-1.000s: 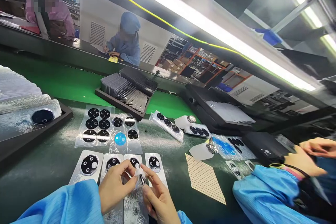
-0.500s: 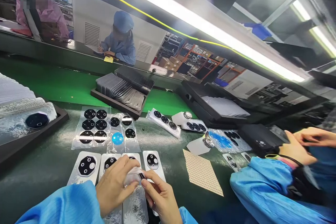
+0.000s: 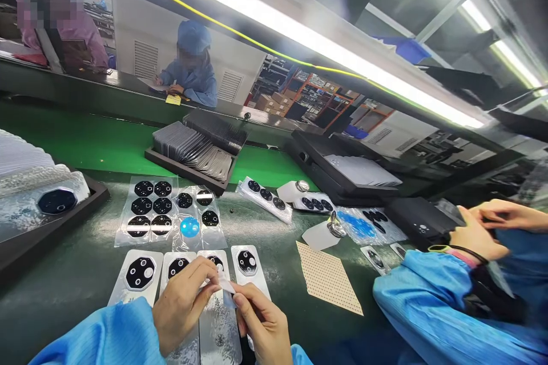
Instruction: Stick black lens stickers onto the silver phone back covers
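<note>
Between my hands is a small thin white piece (image 3: 226, 285), with a translucent bluish part hanging below it; I cannot tell if it is film or cloth. My left hand (image 3: 185, 303) pinches its left end. The fingers of my right hand (image 3: 266, 322) are closed on its right end. Beneath and around them lie several silvery panels, each bearing a black octagonal disc with round holes: a left panel (image 3: 139, 276), a middle panel (image 3: 219, 333) partly covered by my hands, and a right panel (image 3: 247, 261).
Clear sheets of black discs (image 3: 146, 206) lie behind the panels, one disc (image 3: 189, 227) blue. A dotted beige sheet (image 3: 329, 278) and a pump bottle (image 3: 324, 234) are rightward. Trays of panels (image 3: 188, 174) stand behind. A co-worker's hands (image 3: 482, 234) work at far right.
The white piece now stretches flatter between my fingertips, and its dark edge no longer shows. My left hand has shifted slightly left. The whole view has moved a little.
</note>
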